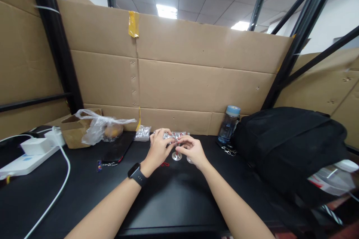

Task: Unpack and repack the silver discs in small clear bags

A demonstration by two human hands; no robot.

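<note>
Both my hands meet over the middle of the black table (168, 201). My left hand (159, 148), with a black watch on its wrist, is closed in a pinch on a small metal ring or clip between the hands. My right hand (193, 150) has its fingers curled and pinched on the same small metal piece. Just below the fingers a small round silver disc (176, 156) rests on the table. Behind the hands lies a clear packet of small metal parts (179, 134). A small red item (165, 164) lies by my left wrist.
A second clear packet (143, 133), a black phone (117, 148) with a keychain, a plastic bag with food (105, 129) on a cardboard box, and a white power strip (25, 158) with cable sit left. A water bottle (229, 123) and black backpack (288, 145) sit right. Cardboard walls stand behind.
</note>
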